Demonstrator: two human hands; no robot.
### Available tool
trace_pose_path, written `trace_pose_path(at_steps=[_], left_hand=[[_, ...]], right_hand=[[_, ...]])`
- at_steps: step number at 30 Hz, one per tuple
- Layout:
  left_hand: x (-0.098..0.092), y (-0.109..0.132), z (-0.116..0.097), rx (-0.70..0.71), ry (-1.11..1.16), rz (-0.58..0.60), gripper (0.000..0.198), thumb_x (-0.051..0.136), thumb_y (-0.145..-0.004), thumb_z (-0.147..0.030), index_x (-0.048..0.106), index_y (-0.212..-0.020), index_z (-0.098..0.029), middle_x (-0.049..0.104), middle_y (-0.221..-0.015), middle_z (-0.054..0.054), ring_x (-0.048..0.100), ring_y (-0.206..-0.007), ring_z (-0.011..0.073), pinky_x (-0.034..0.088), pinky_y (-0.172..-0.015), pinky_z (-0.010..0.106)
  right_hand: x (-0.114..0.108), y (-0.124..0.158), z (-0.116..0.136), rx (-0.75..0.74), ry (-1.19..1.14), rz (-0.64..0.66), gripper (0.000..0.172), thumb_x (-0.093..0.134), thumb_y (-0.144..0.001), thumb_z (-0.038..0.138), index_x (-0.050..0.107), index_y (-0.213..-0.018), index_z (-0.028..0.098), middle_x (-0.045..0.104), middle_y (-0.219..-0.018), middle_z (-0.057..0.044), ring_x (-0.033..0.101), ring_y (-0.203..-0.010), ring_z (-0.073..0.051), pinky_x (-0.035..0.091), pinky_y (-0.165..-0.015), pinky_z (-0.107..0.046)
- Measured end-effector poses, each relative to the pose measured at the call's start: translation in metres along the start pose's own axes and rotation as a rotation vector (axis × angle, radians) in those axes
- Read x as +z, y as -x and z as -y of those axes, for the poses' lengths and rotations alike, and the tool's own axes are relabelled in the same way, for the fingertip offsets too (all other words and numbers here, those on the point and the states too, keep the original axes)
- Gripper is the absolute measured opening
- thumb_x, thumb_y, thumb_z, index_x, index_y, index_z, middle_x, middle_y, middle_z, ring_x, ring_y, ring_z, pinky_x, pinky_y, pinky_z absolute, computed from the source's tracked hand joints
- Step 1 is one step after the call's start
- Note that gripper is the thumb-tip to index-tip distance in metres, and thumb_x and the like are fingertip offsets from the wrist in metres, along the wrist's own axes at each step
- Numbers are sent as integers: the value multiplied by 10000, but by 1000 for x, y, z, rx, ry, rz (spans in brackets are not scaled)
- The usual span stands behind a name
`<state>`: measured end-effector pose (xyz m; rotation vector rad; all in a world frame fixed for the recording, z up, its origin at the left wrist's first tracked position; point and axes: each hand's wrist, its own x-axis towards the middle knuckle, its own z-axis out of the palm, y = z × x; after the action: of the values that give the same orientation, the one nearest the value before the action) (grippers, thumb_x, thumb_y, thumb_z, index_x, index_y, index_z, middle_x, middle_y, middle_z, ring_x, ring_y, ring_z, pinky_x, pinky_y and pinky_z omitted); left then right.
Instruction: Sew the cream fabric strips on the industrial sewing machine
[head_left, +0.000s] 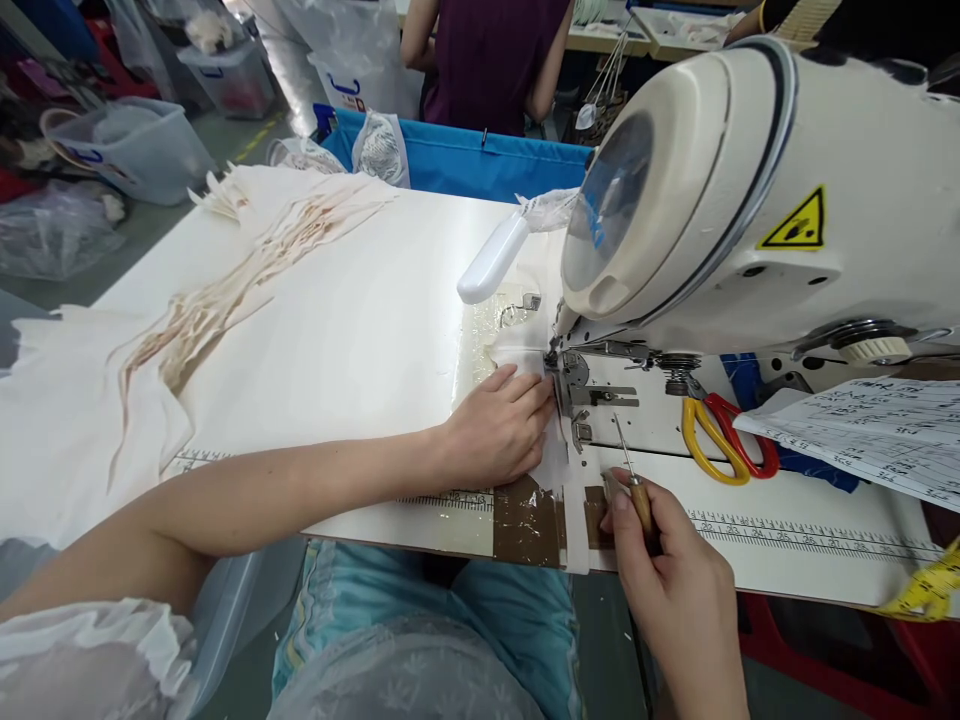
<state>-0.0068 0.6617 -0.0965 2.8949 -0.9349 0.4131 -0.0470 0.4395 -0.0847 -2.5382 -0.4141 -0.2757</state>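
My left hand [499,425] lies on a small piece of white fabric [551,465] at the needle area [556,370] of a cream sewing machine [750,190], fingers curled and pressing the cloth down. My right hand [667,570] is closed around a wooden-handled awl [634,480], whose metal tip points up toward the presser foot. The fabric strip hangs over the table's front edge between my hands.
Yellow and red scissors [724,440] lie on the machine bed. Printed papers [862,435] sit at the right. A stack of cream cut pieces [225,290] covers the table's left. A person in a purple top [487,60] works beyond a blue bin [465,160]. Plastic tubs [127,145] stand on the floor.
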Motion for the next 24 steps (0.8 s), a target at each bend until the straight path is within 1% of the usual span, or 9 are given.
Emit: trace_pose_path(at_steps=[2, 6, 9, 15, 21, 24], left_hand=[[0, 1, -2, -2, -4, -13, 414, 437, -959, -313, 609, -1212, -34, 592, -1291, 193, 528, -1191, 295, 383, -1054, 436], [0, 3, -5, 17, -23, -3, 409, 447, -941, -275, 594, -1224, -18, 583, -1302, 201, 522, -1187, 300, 389, -1040, 434], [-1, 3, -6, 21, -25, 5, 431, 454, -939, -282, 581, -1242, -4, 573, -1313, 212, 520, -1187, 305, 387, -1038, 436], [-3, 4, -8, 23, -16, 3, 408, 451, -948, -298, 607, -1209, -26, 604, -1270, 192, 528, -1169, 301, 391, -1031, 433], [-4, 6, -10, 46, -19, -6, 408, 461, -938, -294, 608, -1203, -22, 602, -1279, 196, 531, -1170, 310, 411, -1004, 431], [-4, 6, -10, 51, -7, 4, 418, 456, -937, -287, 603, -1213, -10, 604, -1272, 203, 538, -1168, 316, 428, -976, 426]], right_hand=[[-1, 0, -4, 50, -19, 18, 375, 427, -966, 439, 680, -986, 164, 737, -711, -40, 696, -573, -178, 492, -506, -222], [-2, 0, -5, 170, -70, 58, 391, 452, -923, 482, 694, -973, 179, 737, -712, -38, 699, -602, -186, 497, -527, -225], [-2, 0, -3, 214, -79, 71, 429, 451, -900, 509, 700, -983, 170, 735, -711, -48, 693, -598, -196, 497, -536, -239], [-3, -1, -1, 262, -84, 76, 471, 455, -872, 535, 712, -984, 157, 724, -679, -55, 671, -555, -200, 476, -494, -246], [-3, -1, -2, 271, -76, 66, 446, 468, -863, 535, 716, -951, 175, 727, -680, -52, 685, -592, -207, 482, -497, -238], [-2, 0, -3, 276, -88, 61, 450, 482, -860, 538, 723, -969, 175, 726, -684, -49, 682, -593, -201, 487, -499, -232]])
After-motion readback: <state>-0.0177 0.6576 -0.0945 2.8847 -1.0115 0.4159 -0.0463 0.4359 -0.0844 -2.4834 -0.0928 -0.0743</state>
